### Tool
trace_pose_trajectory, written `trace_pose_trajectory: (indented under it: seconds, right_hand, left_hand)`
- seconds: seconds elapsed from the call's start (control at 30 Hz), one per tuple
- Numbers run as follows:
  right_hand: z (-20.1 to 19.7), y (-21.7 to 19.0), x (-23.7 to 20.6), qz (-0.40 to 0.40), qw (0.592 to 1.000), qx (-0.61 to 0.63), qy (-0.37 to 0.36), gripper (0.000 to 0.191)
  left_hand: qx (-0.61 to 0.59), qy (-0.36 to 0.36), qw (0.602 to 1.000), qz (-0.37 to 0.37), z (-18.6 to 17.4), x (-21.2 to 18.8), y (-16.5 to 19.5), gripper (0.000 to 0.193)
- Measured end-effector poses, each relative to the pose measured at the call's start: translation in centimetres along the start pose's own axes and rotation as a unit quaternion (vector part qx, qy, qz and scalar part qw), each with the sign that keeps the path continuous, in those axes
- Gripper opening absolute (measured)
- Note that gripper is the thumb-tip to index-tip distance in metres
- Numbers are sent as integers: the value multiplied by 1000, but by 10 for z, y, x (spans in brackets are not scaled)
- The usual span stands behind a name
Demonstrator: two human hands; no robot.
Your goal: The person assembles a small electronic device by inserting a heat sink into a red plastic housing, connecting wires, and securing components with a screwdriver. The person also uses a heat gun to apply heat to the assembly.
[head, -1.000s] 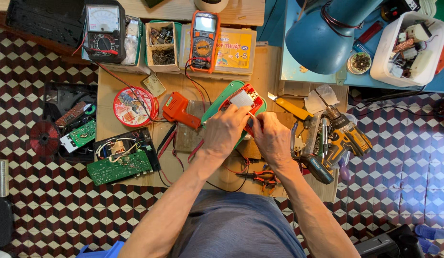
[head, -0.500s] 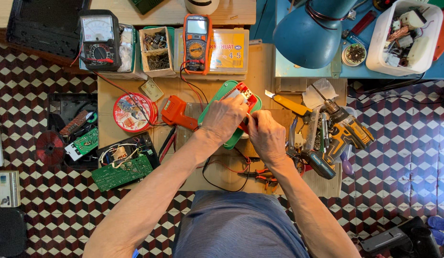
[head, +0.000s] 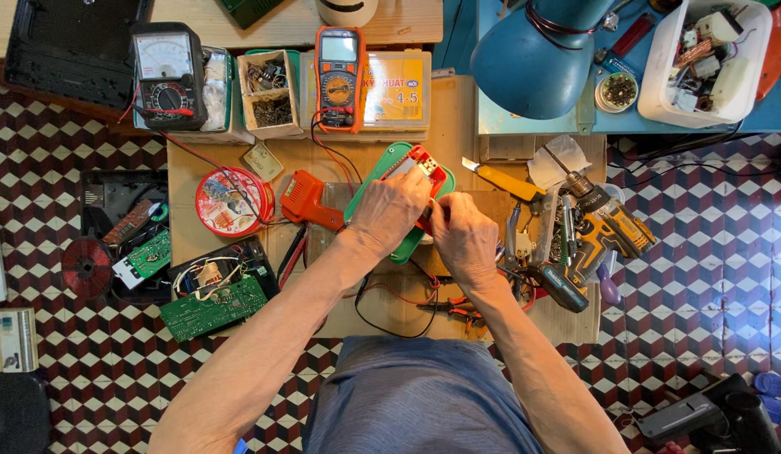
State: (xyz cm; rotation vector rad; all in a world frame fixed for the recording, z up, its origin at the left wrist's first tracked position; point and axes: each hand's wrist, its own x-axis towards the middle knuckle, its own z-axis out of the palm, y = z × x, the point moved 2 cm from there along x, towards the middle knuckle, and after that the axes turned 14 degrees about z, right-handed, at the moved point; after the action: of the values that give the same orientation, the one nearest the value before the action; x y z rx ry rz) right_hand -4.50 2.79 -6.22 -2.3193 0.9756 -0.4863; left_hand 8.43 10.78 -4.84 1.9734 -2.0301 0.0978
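My left hand [head: 389, 210] grips a green and red electrical device [head: 417, 165] that lies tilted on the cardboard work mat [head: 323, 164]. My right hand [head: 466, 238] rests beside it, fingers pinched at the device's lower red edge; what they pinch is hidden. Red and black wires [head: 390, 303] trail from under my hands toward my lap.
An orange tool [head: 306, 200] and a round red tin [head: 229, 202] lie left of the device. Two multimeters [head: 340, 76] stand at the back. A yellow knife [head: 504, 179], drill [head: 605, 223] and pliers [head: 453, 311] sit right. Green circuit boards [head: 214, 307] lie left. A blue lamp [head: 537, 55] hangs overhead.
The view has drifted slightly. My hands stay on the green and red device, and the left hand has slid a little further over it.
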Motion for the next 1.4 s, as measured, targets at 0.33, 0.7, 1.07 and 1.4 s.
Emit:
trace_pose_trajectory:
  seconds: [0.33, 0.7, 1.07, 1.4]
  right_hand:
    - [0, -1, -1, 28, 999, 27, -24, 12]
    - [-10, 41, 23, 314, 857, 314, -261, 25]
    - [3, 36, 42, 416, 739, 357, -392, 28]
    - [8, 31, 34, 360, 827, 294, -318, 31]
  left_hand:
    - [-21, 18, 999, -31, 4, 0, 3, 7]
    - [-47, 8, 998, -37, 4, 2, -3, 4]
    - [-88, 2, 995, -51, 1, 6, -11, 6]
    - [-40, 3, 999, 7, -8, -19, -3, 7]
